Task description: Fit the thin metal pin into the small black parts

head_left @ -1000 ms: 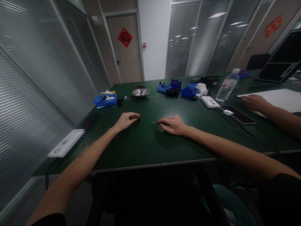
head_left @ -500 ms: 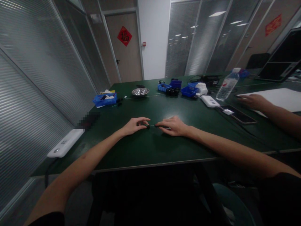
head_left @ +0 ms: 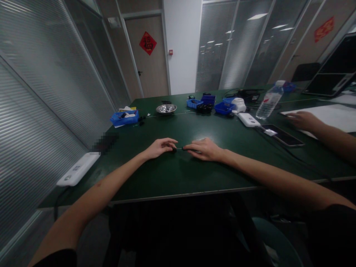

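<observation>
My left hand [head_left: 159, 148] rests on the green table [head_left: 164, 178], thumb and fingers closed on a small black part [head_left: 174, 150]. Its details are too small and dark to make out. Across from it, my right hand [head_left: 205, 149] grips a screwdriver [head_left: 183, 148] lying nearly level just above the tabletop. The dark handle runs back under my fingers, so most of it is hidden. Its thin metal shaft points left and reaches the black part, or nearly so; I cannot tell whether they touch.
Farther back are a metal bowl [head_left: 166, 109], a blue bin [head_left: 124, 118], several more blue bins and a water bottle [head_left: 270, 100]. A phone [head_left: 283, 135] and a white power strip [head_left: 248, 120] lie right, near another person's hand [head_left: 302, 120]. Another power strip [head_left: 79, 168] sits left.
My hands stay almost in place, with only a slight shift of the fingers around the black part and the screwdriver. The other person's hand has moved a little to the right.
</observation>
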`<state>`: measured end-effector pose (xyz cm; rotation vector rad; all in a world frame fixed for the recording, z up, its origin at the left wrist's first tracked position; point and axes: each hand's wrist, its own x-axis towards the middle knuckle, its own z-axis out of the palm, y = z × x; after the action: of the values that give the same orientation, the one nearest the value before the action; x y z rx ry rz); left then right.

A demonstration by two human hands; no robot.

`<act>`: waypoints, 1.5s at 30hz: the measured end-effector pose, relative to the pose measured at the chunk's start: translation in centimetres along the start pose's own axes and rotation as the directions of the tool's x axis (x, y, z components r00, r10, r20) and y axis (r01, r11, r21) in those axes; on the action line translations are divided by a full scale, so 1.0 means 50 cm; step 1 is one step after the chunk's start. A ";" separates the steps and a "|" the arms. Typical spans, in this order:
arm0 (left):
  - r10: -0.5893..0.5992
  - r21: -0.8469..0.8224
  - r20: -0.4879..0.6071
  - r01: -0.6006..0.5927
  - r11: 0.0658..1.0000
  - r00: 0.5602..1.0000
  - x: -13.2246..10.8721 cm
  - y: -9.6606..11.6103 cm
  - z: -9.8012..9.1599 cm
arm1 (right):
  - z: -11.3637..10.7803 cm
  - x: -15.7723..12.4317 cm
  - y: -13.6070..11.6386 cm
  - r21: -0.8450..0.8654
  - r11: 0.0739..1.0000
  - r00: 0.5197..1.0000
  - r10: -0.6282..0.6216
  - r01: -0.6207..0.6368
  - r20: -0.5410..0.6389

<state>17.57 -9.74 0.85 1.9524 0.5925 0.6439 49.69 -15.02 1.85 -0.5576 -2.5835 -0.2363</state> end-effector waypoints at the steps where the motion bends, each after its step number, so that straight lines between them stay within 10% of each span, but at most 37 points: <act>1: -0.007 -0.015 0.001 0.007 1.000 1.000 0.001 0.001 0.000 | 0.001 0.000 0.001 -0.002 1.000 1.000 -0.001 0.001 -0.007; 25: 0.020 0.033 0.114 -0.024 0.999 0.993 0.003 0.022 0.039 | 0.011 0.006 0.002 -0.029 0.999 0.998 -0.046 0.045 -0.041; 36: 0.045 0.186 -0.161 -0.015 0.982 0.986 -0.007 0.049 -0.021 | 0.006 -0.002 0.005 -0.005 0.998 0.991 0.055 -0.057 -0.120; 41: -0.090 0.152 0.207 0.059 0.987 0.974 -0.024 0.071 -0.053 | 0.003 -0.002 0.003 -0.001 0.998 0.992 0.058 -0.059 -0.112; 45: -0.141 0.214 0.287 0.080 0.974 0.948 -0.033 0.081 -0.067 | 0.002 -0.002 0.001 0.002 0.998 0.991 0.064 -0.065 -0.115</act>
<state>14.70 -10.36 5.49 2.1337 0.5879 0.2137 49.75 -14.96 1.74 -0.6093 -2.4503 -0.2420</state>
